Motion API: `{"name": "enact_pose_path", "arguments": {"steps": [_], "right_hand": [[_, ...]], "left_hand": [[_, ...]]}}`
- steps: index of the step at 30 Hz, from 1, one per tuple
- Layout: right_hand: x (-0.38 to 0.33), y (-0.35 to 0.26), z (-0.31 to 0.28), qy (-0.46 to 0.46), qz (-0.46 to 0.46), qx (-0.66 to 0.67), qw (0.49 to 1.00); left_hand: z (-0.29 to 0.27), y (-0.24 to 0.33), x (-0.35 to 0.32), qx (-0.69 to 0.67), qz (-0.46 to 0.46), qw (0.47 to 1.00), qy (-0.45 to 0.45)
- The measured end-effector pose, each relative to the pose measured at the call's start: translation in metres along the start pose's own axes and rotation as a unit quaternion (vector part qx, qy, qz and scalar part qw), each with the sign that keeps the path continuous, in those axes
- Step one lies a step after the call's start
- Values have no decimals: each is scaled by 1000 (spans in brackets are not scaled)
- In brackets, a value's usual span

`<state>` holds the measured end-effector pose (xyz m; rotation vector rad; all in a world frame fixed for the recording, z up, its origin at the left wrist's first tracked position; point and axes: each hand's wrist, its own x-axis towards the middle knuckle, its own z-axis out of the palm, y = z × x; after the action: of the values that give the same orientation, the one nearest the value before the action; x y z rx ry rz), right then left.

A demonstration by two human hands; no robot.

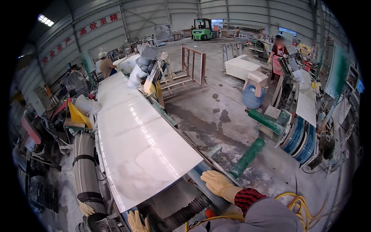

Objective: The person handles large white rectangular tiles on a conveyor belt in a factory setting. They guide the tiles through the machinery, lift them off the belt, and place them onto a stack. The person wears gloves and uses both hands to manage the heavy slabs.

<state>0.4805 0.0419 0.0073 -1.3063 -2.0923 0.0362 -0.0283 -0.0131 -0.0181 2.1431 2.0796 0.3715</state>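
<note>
A long glossy white slab (143,143) lies on a machine bed, its near edge just ahead of my hands. In a pale yellow glove, my right hand (218,181) rests with outstretched fingers on the blue metal rail (201,168) past the slab's near right corner. My left hand (138,222), gloved alike, is at the lower edge by the slab's near left corner, fingers apart and nothing visible in them. Between the hands runs a black ribbed bellows (187,210). Another pale yellow glove (85,208) shows farther left; whether a hand is in it I cannot tell.
Grey strips (84,166) are bundled left of the slab. Machine heads (145,63) stand over its far end. Green rollers (249,156) and a yellow hose (297,205) lie right. Two people (106,65) (278,58) stand farther off; a green forklift (203,31) is at the back.
</note>
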Motion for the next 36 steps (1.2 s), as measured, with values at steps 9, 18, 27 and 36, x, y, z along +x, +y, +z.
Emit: {"name": "enact_pose_path", "arguments": {"steps": [9,18,27,36], "right_hand": [[22,-2,-3,7,13,-30,999],[75,29,21,-23,1,-39,999],[74,50,38,-40,28,17,999],[77,45,34,-50,44,4,998]], "left_hand": [[28,-15,90,25,5,985,171],[18,-3,100,22,16,987,159],[11,1,93,49,2,991,126],[15,1,87,33,-13,992,119]]}}
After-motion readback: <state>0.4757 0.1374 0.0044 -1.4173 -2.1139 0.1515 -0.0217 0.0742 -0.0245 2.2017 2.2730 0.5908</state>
